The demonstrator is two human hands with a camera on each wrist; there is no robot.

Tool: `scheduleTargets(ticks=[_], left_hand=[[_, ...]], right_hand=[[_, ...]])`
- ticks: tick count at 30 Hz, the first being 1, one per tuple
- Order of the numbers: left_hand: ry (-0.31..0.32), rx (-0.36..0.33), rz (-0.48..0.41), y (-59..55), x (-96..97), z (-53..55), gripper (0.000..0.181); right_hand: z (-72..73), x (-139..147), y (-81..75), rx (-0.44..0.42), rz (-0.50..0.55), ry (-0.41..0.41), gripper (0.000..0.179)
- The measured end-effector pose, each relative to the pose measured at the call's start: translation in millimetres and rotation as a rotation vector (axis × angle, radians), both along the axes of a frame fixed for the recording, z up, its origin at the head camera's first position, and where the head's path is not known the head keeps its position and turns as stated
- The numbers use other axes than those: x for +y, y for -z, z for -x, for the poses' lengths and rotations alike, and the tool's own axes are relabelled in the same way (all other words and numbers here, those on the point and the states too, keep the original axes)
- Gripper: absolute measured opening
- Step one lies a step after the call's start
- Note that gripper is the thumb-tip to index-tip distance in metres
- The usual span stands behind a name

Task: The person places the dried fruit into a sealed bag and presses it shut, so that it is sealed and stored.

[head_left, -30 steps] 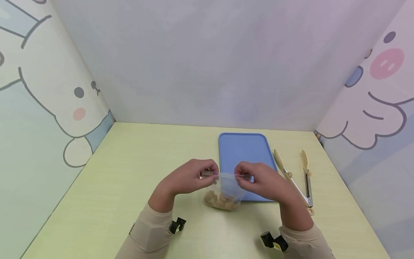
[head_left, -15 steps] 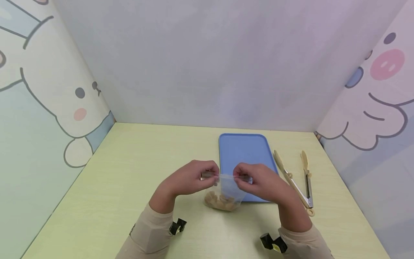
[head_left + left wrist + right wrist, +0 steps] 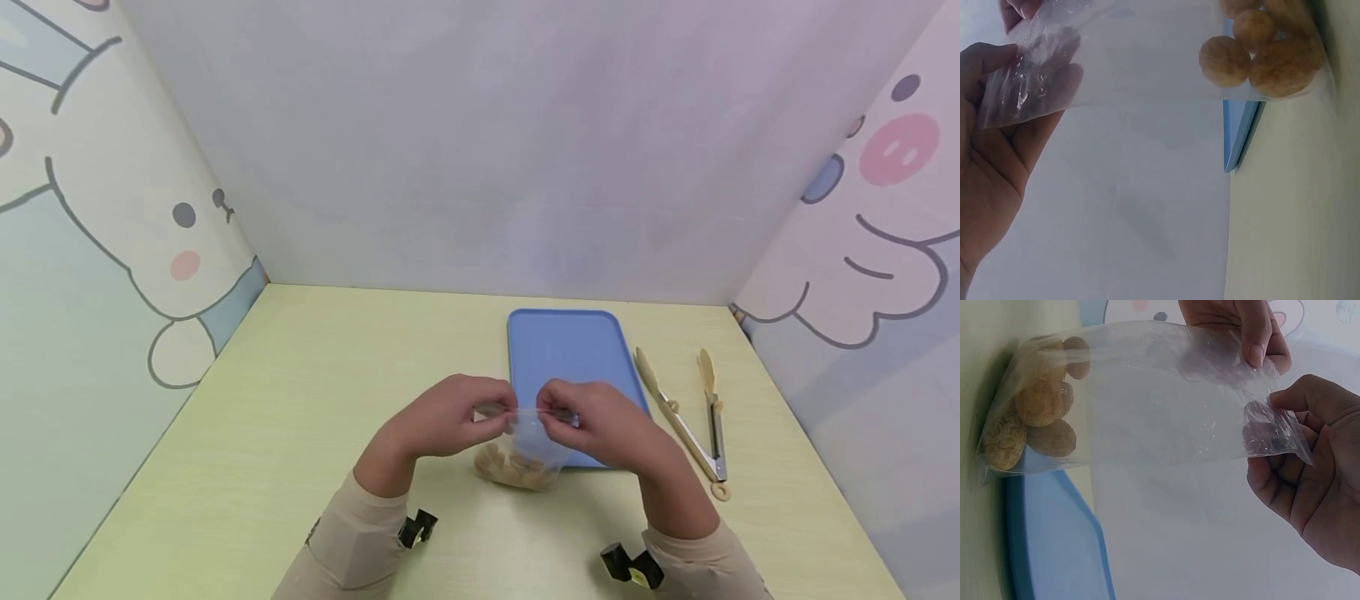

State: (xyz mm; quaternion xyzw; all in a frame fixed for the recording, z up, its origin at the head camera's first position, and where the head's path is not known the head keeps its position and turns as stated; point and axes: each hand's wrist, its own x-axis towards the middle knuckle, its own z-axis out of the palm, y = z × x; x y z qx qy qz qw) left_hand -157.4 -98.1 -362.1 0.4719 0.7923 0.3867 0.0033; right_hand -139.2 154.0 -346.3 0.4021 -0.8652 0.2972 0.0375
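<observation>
A clear plastic bag [image 3: 534, 435] stands on the table, its top edge held up between the two hands. Several round, brown, wrinkled balls [image 3: 1041, 403] lie at its bottom; their exact kind is unclear. The left hand [image 3: 459, 415] pinches the left part of the bag's mouth between thumb and fingers. On the other side, the right hand [image 3: 594, 423] pinches the right part. Only a small gap separates the fingertips. In the right wrist view the plastic looks creased near the mouth, and whether that mouth is sealed cannot be told.
Behind the bag lies a blue tray [image 3: 566, 346], partly covered by the right hand. Tongs [image 3: 705, 454] with beige tips lie spread to the right of the tray. Walls with cartoon animals enclose the pale yellow table [image 3: 300, 375] at the sides.
Both hands have come closer together along the bag's top edge, the left moving right and the right slightly left. The stretch of plastic between them is shorter. Tray and tongs stay put.
</observation>
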Motion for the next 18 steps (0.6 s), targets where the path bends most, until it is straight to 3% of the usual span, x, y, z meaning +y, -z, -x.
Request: scheduleTargets(ticks=[7, 18], left_hand=[[-0.022, -0.070, 0.018, -1.1, 1.6, -1.1, 0.004], [-0.064, -0.042, 0.037, -1.6, 5.0, -3.2, 0.004]], right_hand=[[0.0, -2.7, 2.3, 0.018, 0.021, -0.001, 0.001], [-2.2, -10.7, 2.5, 0.016, 0.046, 0.012, 0.006]])
